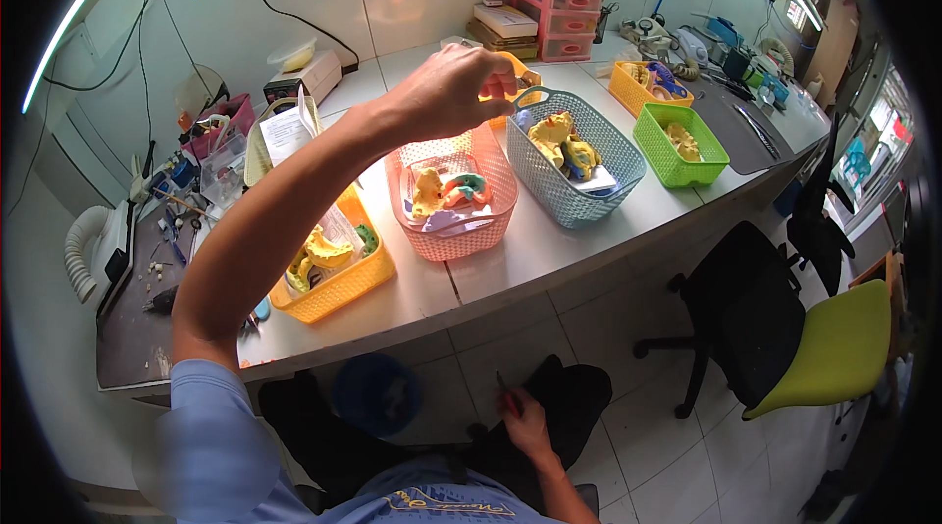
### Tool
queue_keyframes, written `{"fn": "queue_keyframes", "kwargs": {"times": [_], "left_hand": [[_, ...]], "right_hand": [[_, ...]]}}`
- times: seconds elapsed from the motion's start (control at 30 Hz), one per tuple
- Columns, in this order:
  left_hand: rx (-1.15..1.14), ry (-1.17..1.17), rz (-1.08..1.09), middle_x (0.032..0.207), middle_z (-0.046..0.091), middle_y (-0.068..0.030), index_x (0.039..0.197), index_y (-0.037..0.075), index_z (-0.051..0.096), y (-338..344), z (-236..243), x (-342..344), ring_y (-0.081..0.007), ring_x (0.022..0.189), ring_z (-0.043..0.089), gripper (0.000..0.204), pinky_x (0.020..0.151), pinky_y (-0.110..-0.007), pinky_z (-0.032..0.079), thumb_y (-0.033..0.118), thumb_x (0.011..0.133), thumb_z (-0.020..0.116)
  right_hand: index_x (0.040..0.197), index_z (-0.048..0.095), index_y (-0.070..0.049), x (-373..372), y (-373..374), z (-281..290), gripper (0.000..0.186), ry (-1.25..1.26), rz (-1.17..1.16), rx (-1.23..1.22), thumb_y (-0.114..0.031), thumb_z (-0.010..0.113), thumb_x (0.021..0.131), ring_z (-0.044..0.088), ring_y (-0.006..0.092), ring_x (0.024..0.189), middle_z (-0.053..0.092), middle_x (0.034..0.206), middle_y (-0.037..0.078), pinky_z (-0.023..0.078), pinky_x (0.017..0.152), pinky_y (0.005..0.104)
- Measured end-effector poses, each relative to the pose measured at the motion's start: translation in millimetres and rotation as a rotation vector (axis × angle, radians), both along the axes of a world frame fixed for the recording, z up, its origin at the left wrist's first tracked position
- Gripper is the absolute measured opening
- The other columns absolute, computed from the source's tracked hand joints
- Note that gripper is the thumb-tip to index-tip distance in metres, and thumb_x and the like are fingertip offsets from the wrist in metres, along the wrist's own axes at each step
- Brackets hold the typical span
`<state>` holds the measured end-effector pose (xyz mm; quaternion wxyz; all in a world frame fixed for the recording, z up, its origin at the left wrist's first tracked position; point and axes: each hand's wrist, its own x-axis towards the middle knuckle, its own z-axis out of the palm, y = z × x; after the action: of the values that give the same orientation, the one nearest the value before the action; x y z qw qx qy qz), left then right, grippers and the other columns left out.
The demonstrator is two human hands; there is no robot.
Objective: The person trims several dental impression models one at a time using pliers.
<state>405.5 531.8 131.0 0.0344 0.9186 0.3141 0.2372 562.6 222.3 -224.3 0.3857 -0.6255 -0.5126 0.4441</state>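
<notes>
My left arm stretches across the white table. My left hand [453, 84] is raised above the pink basket [461, 245], its fingers curled downward beside an orange basket [531, 76] and the handle of the grey-blue basket [579, 112]. Whatever those fingers hold, if anything, is hidden. Low over my lap, my right hand [528, 423] is closed round a red-handled tool [510, 402] with a thin tip pointing up. Yellow dental casts [428, 192] lie in the pink basket with a red and green piece. More yellow casts [551, 134] fill the grey-blue basket.
A yellow basket [339, 299] with casts stands at the table's front left, a green basket [687, 171] at the right. Pink drawers [556, 12] stand at the back wall. A blue bin [378, 394] is under the table. A black and lime chair [819, 352] stands right.
</notes>
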Motion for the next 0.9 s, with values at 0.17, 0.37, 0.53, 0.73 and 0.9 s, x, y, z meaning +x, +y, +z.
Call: {"fn": "queue_keyframes", "kwargs": {"times": [0.17, 0.37, 0.53, 0.73, 0.9], "left_hand": [[0.115, 0.055, -0.147, 0.101, 0.073, -0.0158, 0.106, 0.001, 0.071, 21, -17, 53, -0.0323, 0.097, 0.069, 0.027, 0.091, -0.044, 0.053, 0.018, 0.085, 0.076], [0.062, 0.021, -0.052, 0.103, 0.073, -0.0181, 0.111, 0.003, 0.071, 28, -11, 64, -0.0311, 0.098, 0.071, 0.024, 0.090, -0.041, 0.056, 0.012, 0.089, 0.072], [-0.106, -0.284, -0.299, 0.123, 0.063, -0.0179, 0.131, 0.008, 0.054, -20, 39, 23, -0.0321, 0.114, 0.061, 0.040, 0.094, -0.040, 0.052, 0.023, 0.096, 0.066], [-0.596, -0.696, 0.023, 0.097, 0.069, -0.0078, 0.115, -0.003, 0.063, -215, -32, -54, -0.0129, 0.089, 0.069, 0.028, 0.072, -0.029, 0.058, 0.018, 0.097, 0.063], [-0.977, -1.112, 0.432, 0.099, 0.068, -0.0061, 0.115, 0.001, 0.060, -328, -206, -102, -0.0061, 0.081, 0.063, 0.026, 0.071, -0.022, 0.051, 0.022, 0.100, 0.059]], "right_hand": [[0.113, 0.069, -0.004, 7, 1, 2, 0.030, -0.021, -0.027, 0.019, -0.015, 0.064, 0.086, 0.072, 0.0301, 0.092, 0.071, 0.093, 0.020, 0.054, 0.081, 0.0362], [0.113, 0.069, -0.003, 19, -8, 13, 0.030, -0.022, -0.079, -0.006, -0.013, 0.063, 0.085, 0.072, 0.0302, 0.093, 0.072, 0.096, 0.018, 0.054, 0.083, 0.0360], [0.113, 0.068, -0.002, 27, -23, 13, 0.031, -0.028, -0.066, 0.019, -0.016, 0.065, 0.085, 0.071, 0.0261, 0.092, 0.071, 0.093, 0.015, 0.053, 0.083, 0.0345], [0.117, 0.064, 0.001, 7, -32, 12, 0.031, 0.520, -0.037, -0.304, -0.020, 0.064, 0.094, 0.064, 0.0130, 0.081, 0.068, 0.089, 0.007, 0.052, 0.075, 0.0288], [0.117, 0.063, 0.000, -27, -34, 38, 0.026, 0.130, 0.355, -0.100, -0.012, 0.062, 0.094, 0.062, 0.0134, 0.082, 0.065, 0.090, 0.006, 0.050, 0.076, 0.0270]]}}
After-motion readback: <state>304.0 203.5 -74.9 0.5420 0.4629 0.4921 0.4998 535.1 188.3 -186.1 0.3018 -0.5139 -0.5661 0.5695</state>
